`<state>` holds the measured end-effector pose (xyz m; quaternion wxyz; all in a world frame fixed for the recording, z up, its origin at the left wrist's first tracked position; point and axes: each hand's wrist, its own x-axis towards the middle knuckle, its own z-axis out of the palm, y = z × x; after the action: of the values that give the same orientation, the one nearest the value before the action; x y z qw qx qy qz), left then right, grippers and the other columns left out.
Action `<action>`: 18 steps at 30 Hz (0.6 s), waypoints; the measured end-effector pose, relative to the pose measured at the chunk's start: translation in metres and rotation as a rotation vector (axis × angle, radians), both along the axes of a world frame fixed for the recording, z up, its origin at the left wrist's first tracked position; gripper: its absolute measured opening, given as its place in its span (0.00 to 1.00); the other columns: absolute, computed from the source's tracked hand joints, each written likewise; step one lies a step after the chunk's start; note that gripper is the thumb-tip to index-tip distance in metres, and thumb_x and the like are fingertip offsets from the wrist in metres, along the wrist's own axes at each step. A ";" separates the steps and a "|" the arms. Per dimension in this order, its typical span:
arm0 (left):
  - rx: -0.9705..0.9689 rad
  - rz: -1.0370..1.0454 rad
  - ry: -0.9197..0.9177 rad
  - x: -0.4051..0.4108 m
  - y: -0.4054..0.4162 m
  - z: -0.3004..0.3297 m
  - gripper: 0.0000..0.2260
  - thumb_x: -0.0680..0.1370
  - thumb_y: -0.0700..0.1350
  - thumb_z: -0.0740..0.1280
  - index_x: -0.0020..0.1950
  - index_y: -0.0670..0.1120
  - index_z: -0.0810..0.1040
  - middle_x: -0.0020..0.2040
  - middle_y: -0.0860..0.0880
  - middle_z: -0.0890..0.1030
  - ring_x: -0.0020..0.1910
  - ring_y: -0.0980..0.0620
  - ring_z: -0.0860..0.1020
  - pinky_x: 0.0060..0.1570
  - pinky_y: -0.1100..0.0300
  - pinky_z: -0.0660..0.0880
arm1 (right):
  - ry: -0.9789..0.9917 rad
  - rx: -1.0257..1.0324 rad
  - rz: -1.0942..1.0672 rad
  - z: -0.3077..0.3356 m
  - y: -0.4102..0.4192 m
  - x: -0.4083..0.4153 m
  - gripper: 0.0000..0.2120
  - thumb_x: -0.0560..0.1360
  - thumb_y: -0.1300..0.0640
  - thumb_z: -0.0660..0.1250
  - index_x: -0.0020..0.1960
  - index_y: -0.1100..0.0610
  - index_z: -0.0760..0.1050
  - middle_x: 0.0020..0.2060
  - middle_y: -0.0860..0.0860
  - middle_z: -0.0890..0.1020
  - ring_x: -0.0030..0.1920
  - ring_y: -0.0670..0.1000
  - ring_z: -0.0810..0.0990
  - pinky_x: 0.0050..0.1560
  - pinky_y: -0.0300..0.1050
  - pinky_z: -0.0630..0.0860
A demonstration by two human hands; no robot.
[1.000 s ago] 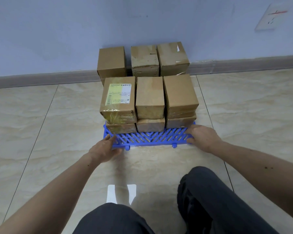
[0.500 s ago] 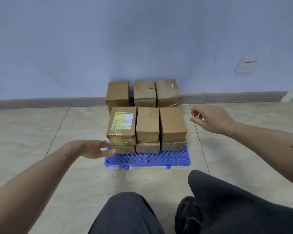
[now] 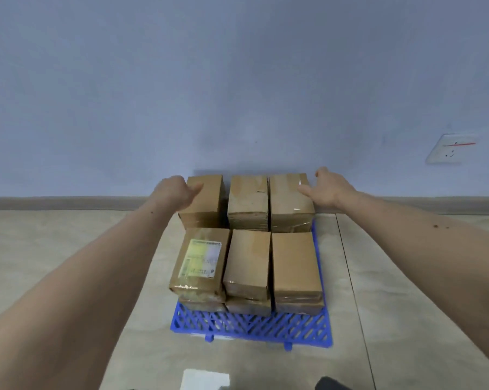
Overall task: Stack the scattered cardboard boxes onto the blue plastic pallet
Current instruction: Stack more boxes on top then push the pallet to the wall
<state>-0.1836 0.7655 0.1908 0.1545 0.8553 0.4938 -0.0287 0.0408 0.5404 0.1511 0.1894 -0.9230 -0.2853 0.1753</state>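
The blue plastic pallet (image 3: 251,327) lies on the tiled floor against the wall, loaded with several brown cardboard boxes in two rows and two layers. The front left box (image 3: 199,263) carries a yellow-white label. My left hand (image 3: 175,192) rests against the outer left side of the back left box (image 3: 205,201), fingers curled round its edge. My right hand (image 3: 329,188) touches the outer right side of the back right box (image 3: 289,202), fingers spread. The back middle box (image 3: 247,199) stands between them. The pallet's front strip is bare.
A blue-grey wall with a brown skirting board (image 3: 68,202) runs right behind the pallet. A white wall socket (image 3: 450,149) sits at the right. Beige floor tiles (image 3: 406,305) extend on both sides. A dark shoe tip (image 3: 333,384) shows at the bottom edge.
Both hands left the pallet's front edge, rose and reached forward to the two outer boxes of the back row. The view came closer over the stack.
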 end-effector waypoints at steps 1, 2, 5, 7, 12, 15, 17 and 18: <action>0.031 0.035 0.018 0.010 0.005 -0.008 0.31 0.79 0.63 0.55 0.63 0.37 0.73 0.59 0.37 0.77 0.57 0.39 0.76 0.58 0.47 0.74 | 0.054 0.011 -0.029 -0.006 0.008 0.008 0.35 0.75 0.39 0.63 0.72 0.61 0.61 0.66 0.58 0.73 0.63 0.60 0.73 0.51 0.48 0.69; 0.032 0.070 0.024 0.015 0.008 -0.013 0.32 0.78 0.64 0.56 0.68 0.38 0.68 0.64 0.37 0.73 0.62 0.38 0.72 0.61 0.46 0.71 | 0.102 0.021 -0.057 -0.009 0.015 0.013 0.36 0.75 0.38 0.63 0.72 0.62 0.60 0.67 0.59 0.72 0.64 0.60 0.73 0.52 0.47 0.70; -0.081 0.131 -0.033 0.023 0.026 -0.034 0.37 0.77 0.65 0.58 0.75 0.41 0.56 0.72 0.39 0.63 0.70 0.37 0.65 0.65 0.43 0.67 | 0.187 0.036 -0.111 -0.021 0.033 0.028 0.38 0.74 0.36 0.63 0.71 0.63 0.65 0.68 0.60 0.72 0.66 0.61 0.72 0.60 0.48 0.70; -0.174 0.133 -0.121 0.024 0.043 -0.048 0.41 0.75 0.65 0.61 0.77 0.40 0.52 0.75 0.40 0.61 0.72 0.38 0.63 0.66 0.44 0.67 | 0.253 0.045 -0.145 -0.030 0.041 0.033 0.37 0.74 0.36 0.63 0.71 0.63 0.67 0.70 0.59 0.70 0.66 0.61 0.72 0.61 0.48 0.70; -0.370 0.081 -0.260 0.022 0.083 -0.076 0.46 0.71 0.66 0.68 0.77 0.43 0.51 0.77 0.44 0.57 0.74 0.40 0.61 0.67 0.45 0.66 | 0.434 0.101 -0.303 -0.047 0.047 0.022 0.37 0.73 0.37 0.66 0.73 0.59 0.64 0.58 0.57 0.73 0.40 0.55 0.75 0.26 0.40 0.72; -0.561 0.089 -0.324 0.024 0.098 -0.095 0.42 0.68 0.65 0.71 0.73 0.43 0.62 0.70 0.43 0.69 0.65 0.41 0.72 0.64 0.45 0.71 | 0.441 0.019 -0.320 -0.055 0.048 0.018 0.33 0.73 0.34 0.64 0.67 0.58 0.68 0.55 0.56 0.77 0.44 0.56 0.76 0.35 0.45 0.72; -0.663 0.055 -0.330 0.023 0.103 -0.109 0.36 0.68 0.63 0.72 0.67 0.41 0.70 0.62 0.42 0.77 0.58 0.41 0.78 0.61 0.45 0.74 | 0.469 -0.015 -0.329 -0.064 0.049 0.016 0.24 0.74 0.34 0.62 0.57 0.54 0.70 0.42 0.53 0.76 0.38 0.53 0.75 0.32 0.44 0.69; -0.688 0.051 -0.334 0.023 0.104 -0.116 0.33 0.68 0.62 0.73 0.64 0.41 0.73 0.59 0.42 0.80 0.55 0.42 0.79 0.60 0.46 0.75 | 0.482 -0.025 -0.338 -0.069 0.048 0.014 0.24 0.74 0.34 0.62 0.56 0.54 0.71 0.40 0.53 0.76 0.38 0.53 0.76 0.34 0.45 0.70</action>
<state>-0.1610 0.8699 0.0746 0.5113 0.7339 0.4444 -0.0492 0.0550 0.5888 0.0825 0.2671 -0.8914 -0.0723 0.3589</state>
